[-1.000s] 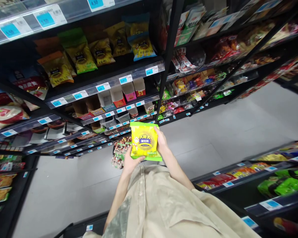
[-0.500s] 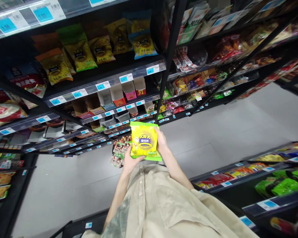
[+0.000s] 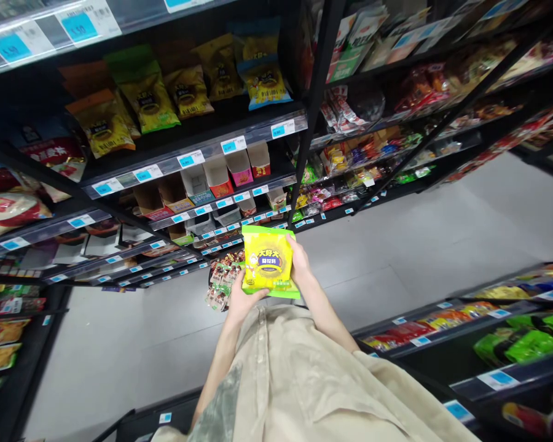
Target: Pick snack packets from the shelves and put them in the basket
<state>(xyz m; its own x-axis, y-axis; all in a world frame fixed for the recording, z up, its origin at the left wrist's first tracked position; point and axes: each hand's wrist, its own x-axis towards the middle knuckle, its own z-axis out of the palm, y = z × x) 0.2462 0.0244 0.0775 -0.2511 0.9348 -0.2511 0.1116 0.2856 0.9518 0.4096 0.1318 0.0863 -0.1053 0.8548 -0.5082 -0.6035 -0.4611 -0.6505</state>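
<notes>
Between my two hands is a yellow snack bag (image 3: pixel 270 261) with green top and bottom edges, its printed front facing up toward me. My left hand (image 3: pixel 246 298) grips its lower left corner, thumb lying across the front. On the right edge, my right hand (image 3: pixel 298 261) is closed, its fingers partly hidden behind the bag. Beyond the left hand, several small silvery and brown packets (image 3: pixel 221 279) lie in a dark container low down, partly covered by the bag. Similar yellow bags (image 3: pixel 147 98) stand on the shelf ahead.
A black shelf (image 3: pixel 203 147) with price tags runs in front, carrying open cardboard boxes (image 3: pixel 219 178) on a lower tier. Behind a black post (image 3: pixel 316 104), more shelves hold packaged snacks. Another low shelf with green packages (image 3: pixel 518 347) stands at right. Grey floor (image 3: pixel 373 245) lies between.
</notes>
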